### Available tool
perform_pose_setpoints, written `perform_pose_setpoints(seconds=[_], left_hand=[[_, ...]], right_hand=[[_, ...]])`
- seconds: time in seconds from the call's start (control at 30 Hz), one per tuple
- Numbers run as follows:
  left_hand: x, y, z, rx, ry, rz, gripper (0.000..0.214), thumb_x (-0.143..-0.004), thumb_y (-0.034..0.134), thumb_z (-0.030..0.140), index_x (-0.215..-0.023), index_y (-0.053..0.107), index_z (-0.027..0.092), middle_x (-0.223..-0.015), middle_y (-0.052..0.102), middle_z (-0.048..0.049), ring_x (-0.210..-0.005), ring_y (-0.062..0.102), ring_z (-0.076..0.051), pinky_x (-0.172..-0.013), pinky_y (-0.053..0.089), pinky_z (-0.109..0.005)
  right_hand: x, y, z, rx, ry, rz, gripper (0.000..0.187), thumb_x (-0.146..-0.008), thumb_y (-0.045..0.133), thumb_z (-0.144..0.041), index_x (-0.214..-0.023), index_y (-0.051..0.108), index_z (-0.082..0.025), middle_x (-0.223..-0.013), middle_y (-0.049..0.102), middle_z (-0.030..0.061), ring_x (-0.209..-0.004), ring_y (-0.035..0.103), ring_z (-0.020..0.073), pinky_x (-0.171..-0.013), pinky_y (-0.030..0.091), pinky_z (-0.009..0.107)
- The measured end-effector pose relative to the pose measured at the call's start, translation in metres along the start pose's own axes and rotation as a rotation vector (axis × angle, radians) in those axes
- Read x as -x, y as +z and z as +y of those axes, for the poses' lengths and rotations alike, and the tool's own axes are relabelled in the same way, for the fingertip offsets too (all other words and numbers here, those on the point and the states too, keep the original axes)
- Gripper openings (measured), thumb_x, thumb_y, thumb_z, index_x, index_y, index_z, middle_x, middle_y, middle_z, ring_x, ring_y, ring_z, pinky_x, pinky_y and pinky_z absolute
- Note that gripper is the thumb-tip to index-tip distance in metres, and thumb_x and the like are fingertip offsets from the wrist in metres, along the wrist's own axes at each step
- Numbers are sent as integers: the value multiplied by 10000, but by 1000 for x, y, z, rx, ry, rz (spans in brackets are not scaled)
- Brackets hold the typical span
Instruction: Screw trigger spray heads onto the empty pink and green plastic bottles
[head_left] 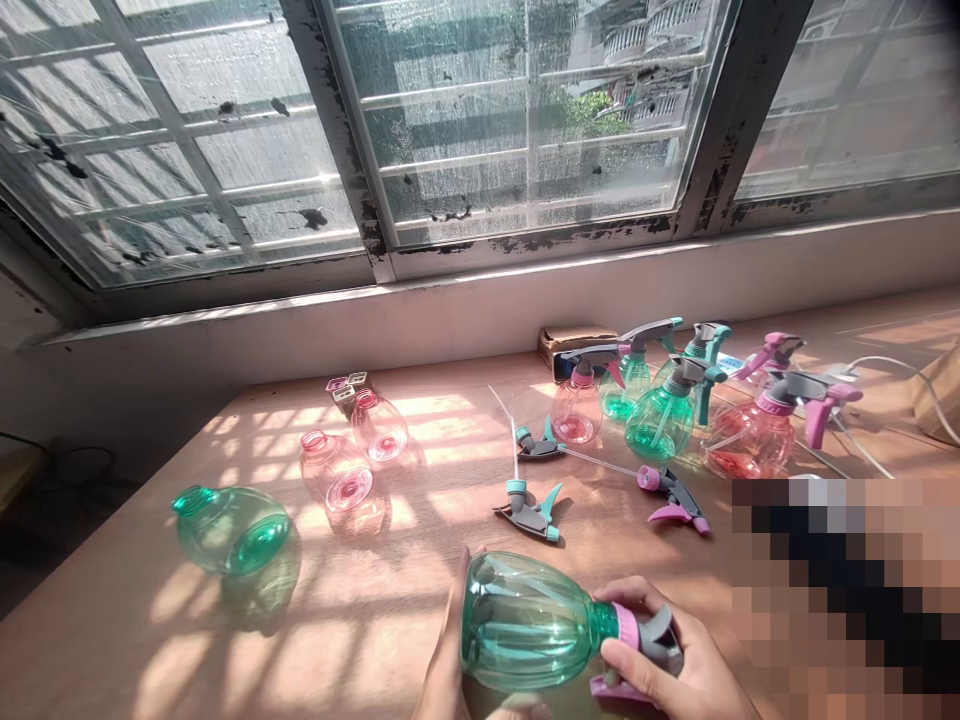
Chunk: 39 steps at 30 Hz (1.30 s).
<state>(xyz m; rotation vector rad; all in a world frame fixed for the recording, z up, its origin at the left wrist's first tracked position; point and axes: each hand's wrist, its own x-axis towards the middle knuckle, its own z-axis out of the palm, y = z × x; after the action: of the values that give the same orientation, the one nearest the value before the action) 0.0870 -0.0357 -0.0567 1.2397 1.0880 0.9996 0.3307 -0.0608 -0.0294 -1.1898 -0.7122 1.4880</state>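
Note:
A green plastic spray bottle (525, 620) lies on its side at the bottom centre, held in both hands. My left hand (442, 665) cups its rounded body from below and the left. My right hand (667, 665) is wrapped round the pink collar and the grey and pink trigger head (649, 645) fitted on its neck. Just beyond the bottle lie three loose trigger heads: a grey and teal one (531, 510), a second grey and teal one (536, 442) and a grey and pink one (673, 495).
On the wooden table (375, 620) lie an empty green bottle (231, 528) and two empty pink bottles (346, 478), (380, 428). Several finished spray bottles (664, 415) stand at the back right by a cardboard box (574, 345). A white cable (892, 365) runs far right. A barred window is behind.

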Motion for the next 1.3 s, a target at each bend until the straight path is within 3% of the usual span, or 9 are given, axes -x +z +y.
perform_pose_setpoints(seconds=[0.2, 0.3, 0.4, 0.5, 0.6, 0.73, 0.97, 1.2, 1.3], left_hand=[[-2, -9, 12, -104, 6, -39, 1154, -706, 943, 568, -1671, 390, 260, -1517, 659, -159, -1478, 544, -450, -1288, 341, -562], [-4, -4, 11, -142, 35, 16, 1106, -729, 933, 541, -1667, 388, 325, -1622, 580, -114, -1525, 498, -421, -1259, 406, -489], [-3, 0, 6, -79, 14, 45, 1180, -718, 924, 601, -1694, 308, 354, -1730, 435, -110, -1559, 441, -439, -1202, 481, -511], [0, 0, 4, 12, 13, 1, 1281, -686, 918, 675, -1717, 242, 325, -1721, 442, -140, -1591, 379, -445, -1266, 376, -550], [1, -3, 5, 15, 62, -39, 1197, -735, 872, 696, -1705, 302, 286, -1684, 499, -146, -1593, 386, -425, -1331, 238, -538], [-1, -6, 5, -42, 53, -35, 1107, -748, 880, 650, -1670, 393, 277, -1697, 482, -135, -1566, 427, -438, -1336, 232, -552], [1, -6, 6, 5, -27, -69, 1209, -744, 926, 570, -1717, 240, 354, -1757, 383, -98, -1607, 352, -426, -1339, 148, -573], [-1, -6, 0, -3, 96, -59, 1066, -829, 830, 627, -1701, 321, 283, -1754, 386, -126, -1643, 265, -427, -1352, 151, -556], [-3, -5, -5, -69, 106, -12, 1047, -826, 841, 607, -1696, 329, 326, -1781, 343, -75, -1654, 248, -399, -1355, 150, -511]], right_hand=[[-1, 0, 1, 17, -7, -2, 621, -626, 976, -656, -1003, 768, -207, -874, 708, 13, -756, 705, 210, -704, 695, 404], [-1, 0, 2, 6, 7, 12, 626, -604, 991, -646, -993, 770, -208, -848, 702, 3, -728, 690, 200, -695, 699, 413], [-1, 0, 1, -6, 15, 4, 616, -605, 995, -640, -983, 776, -206, -814, 708, -2, -710, 690, 196, -677, 693, 395], [0, 1, 0, -10, -3, -2, 604, -627, 991, -629, -997, 780, -200, -818, 720, 3, -714, 691, 191, -674, 685, 372], [0, 2, 0, -2, -16, -3, 601, -637, 986, -628, -1005, 779, -200, -838, 723, 7, -727, 701, 196, -678, 684, 367], [-1, 1, 0, 6, -12, -1, 599, -641, 978, -637, -1006, 775, -209, -873, 730, 11, -757, 719, 213, -689, 694, 385], [-2, -1, 3, -14, -7, 11, 588, -644, 993, -611, -1017, 774, -213, -854, 722, -9, -737, 726, 205, -716, 706, 412], [-2, -2, 5, -27, -3, 10, 565, -655, 998, -594, -1011, 777, -214, -871, 731, -9, -741, 738, 201, -698, 705, 395], [-3, -5, 7, -32, 5, 11, 568, -673, 989, -594, -1036, 758, -224, -862, 744, -12, -697, 750, 197, -681, 702, 392]])
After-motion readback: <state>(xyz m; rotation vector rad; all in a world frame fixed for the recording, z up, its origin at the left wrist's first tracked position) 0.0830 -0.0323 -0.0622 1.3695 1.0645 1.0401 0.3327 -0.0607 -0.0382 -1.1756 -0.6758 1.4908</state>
